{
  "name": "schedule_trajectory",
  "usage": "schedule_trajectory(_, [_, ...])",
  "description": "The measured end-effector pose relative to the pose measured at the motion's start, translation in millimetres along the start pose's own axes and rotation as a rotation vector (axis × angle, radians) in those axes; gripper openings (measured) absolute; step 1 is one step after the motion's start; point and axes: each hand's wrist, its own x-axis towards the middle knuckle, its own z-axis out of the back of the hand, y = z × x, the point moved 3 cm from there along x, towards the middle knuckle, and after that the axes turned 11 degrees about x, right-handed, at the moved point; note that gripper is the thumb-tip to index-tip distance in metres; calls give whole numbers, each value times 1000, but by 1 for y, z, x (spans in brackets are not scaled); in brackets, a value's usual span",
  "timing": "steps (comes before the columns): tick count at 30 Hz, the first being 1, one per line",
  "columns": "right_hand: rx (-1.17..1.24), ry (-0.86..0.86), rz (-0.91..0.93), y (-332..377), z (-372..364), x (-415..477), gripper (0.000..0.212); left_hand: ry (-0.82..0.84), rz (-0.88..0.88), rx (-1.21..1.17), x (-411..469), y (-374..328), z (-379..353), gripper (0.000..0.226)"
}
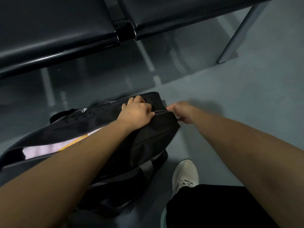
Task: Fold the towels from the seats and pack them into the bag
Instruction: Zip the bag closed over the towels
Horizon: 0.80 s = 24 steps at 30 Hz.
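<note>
A black duffel bag [148,142] lies on the floor in front of me, its top opening partly unzipped on the left. Inside it shows a pale pink towel [49,148] with an orange stripe. My left hand [136,112] grips the top of the bag near its right end, fingers curled into the fabric beside the zipper line. My right hand [182,112] pinches the bag's right end at the zipper's end. What the fingertips hold there is too small to tell. The black seats [57,30] above the bag show no towels.
A row of black seats with a shiny front rail runs across the top, standing on a grey metal leg [238,35] at the right. My white shoe [185,175] and black trouser leg [213,208] are on the grey floor right of the bag. Bag straps [125,191] trail below it.
</note>
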Motion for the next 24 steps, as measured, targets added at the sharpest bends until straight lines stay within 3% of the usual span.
schedule_trajectory(4, [90, 39, -24, -12, 7, 9, 30, 27, -41, 9, 6, 6, -2, 21])
schedule_trajectory(8, [-81, 65, -21, -23, 6, 12, 25, 29, -67, 13, 4, 13, -5, 25])
schedule_trajectory(13, [-307, -35, 142, -3, 25, 12, 25, 81, -20, 13, 4, 6, 1, 23])
schedule_trajectory(16, [-413, 84, 202, 20, 35, 3, 25, 76, -11, 31, 9, -4, 9, 16])
schedule_trajectory(18, [-418, 206, 225, 37, 38, -7, 24, -26, -41, -23, 15, -17, 14, 14])
schedule_trajectory(20, [-408, 295, 243, 51, 40, -14, 22, -104, -84, -81, 24, -32, 16, 29])
schedule_trajectory(22, [-384, 340, 245, 59, 43, -18, 20, -69, -105, -71, 36, -49, 16, 43])
schedule_trajectory(24, [-366, 363, 237, 58, 44, -17, 19, -30, -115, 1, 47, -61, 14, 37])
